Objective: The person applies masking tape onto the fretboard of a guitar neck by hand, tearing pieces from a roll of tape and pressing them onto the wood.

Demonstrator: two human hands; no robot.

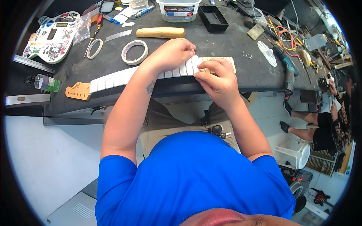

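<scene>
A guitar neck (78, 91) lies flat along the front of the bench, its headstock to the left. Strips of white masking tape (122, 78) cover the fretboard between the frets, while bare wood shows toward the right end. My left hand (172, 54) reaches across the neck, its fingers curled in a pinch at the far end of a tape strip (195, 62). At the near end of that strip, my right hand (221, 78) has thumb and forefinger closed on the tape. The fingertips partly hide the strip's ends.
Behind the neck lie a tape roll (134, 52), a smaller roll (94, 49), a wooden block (160, 32), a steel ruler (118, 35) and a black tray (213, 18). A stickered guitar body (51, 37) is left, a drill (287, 69) right. Another person (332, 124) is at far right.
</scene>
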